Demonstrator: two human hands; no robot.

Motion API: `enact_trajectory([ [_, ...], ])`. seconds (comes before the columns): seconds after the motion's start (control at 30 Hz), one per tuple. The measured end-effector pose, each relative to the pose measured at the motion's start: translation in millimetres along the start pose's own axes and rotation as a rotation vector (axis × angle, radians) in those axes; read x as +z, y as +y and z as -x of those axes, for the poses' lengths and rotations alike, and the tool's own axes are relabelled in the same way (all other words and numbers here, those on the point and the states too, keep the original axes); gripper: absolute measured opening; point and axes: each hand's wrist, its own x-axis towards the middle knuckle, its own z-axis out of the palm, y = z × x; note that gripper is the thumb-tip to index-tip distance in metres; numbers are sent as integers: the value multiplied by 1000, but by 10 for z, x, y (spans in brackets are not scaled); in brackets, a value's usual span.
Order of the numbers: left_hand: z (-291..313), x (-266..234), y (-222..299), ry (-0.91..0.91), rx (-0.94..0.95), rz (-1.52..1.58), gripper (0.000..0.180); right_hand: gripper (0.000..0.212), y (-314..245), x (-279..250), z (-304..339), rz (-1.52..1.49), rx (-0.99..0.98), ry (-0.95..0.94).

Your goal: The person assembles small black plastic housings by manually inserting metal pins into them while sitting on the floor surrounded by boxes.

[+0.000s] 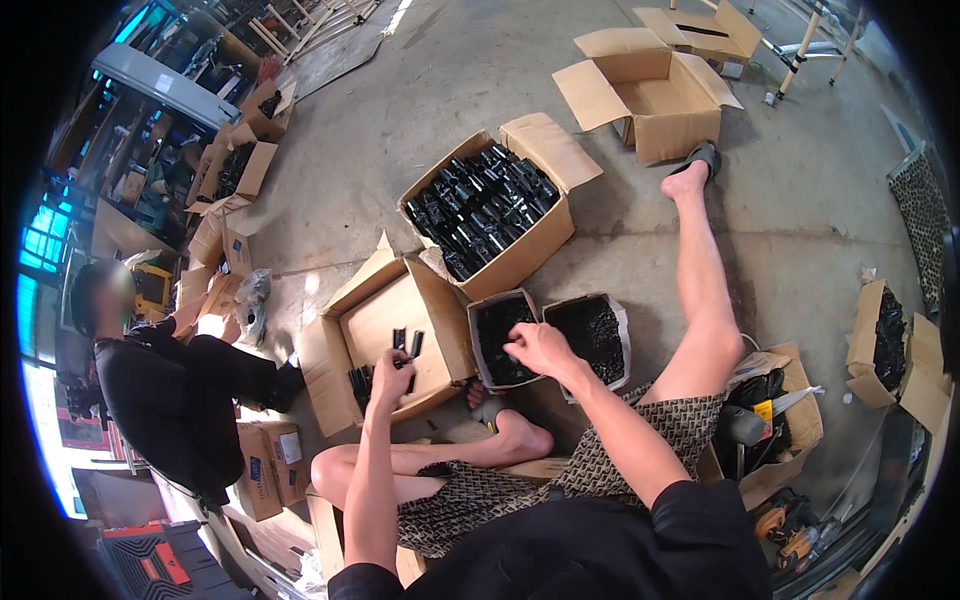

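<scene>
My left hand [392, 378] is closed around a pair of short black channel-shaped pieces [408, 344], which stick up past the fingers. It is above an open cardboard box [385, 315], where a few similar black pieces [360, 386] lie against the near left side. My right hand [545, 350] reaches over a small open carton [503, 298] of small black parts. Its fingers are curled together at the fingertips; anything between them is too small to make out. Touching that carton on the right is a second small carton [627, 335], also filled with small black parts.
Beyond stands a large box [520, 270] packed with rows of black pieces. An open box [672, 112] sits near my outstretched right foot. At left, another person [165, 400] sits beside cartons. Close to my right knee is a box [800, 440] with tools and bags.
</scene>
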Motion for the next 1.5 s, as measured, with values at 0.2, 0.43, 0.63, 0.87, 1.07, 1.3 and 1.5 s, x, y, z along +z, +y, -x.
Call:
enact_trajectory([
  [0.2, 699, 450, 885, -28, 382, 449, 23, 33, -465, 821, 101, -1159, 167, -250],
  [0.43, 901, 704, 1007, 40, 216, 749, 35, 35, -290, 705, 277, -1127, 218, -115],
  [0.63, 761, 1002, 601, -141, 223, 248, 38, 52, -287, 904, 243, -1062, 283, -99],
  [0.87, 793, 1014, 626, -185, 238, 344, 43, 70, -253, 961, 226, -1128, 341, -190],
  [1.07, 581, 1068, 500, -250, -4, 630, 39, 72, -159, 795, 147, -908, 205, -301],
  [1.3, 625, 1204, 561, -55, 154, 591, 39, 73, -120, 773, -93, -643, 110, -225],
  [1.5, 659, 996, 804, -167, 21, 845, 27, 24, 458, 711, -538, 626, -130, 70],
])
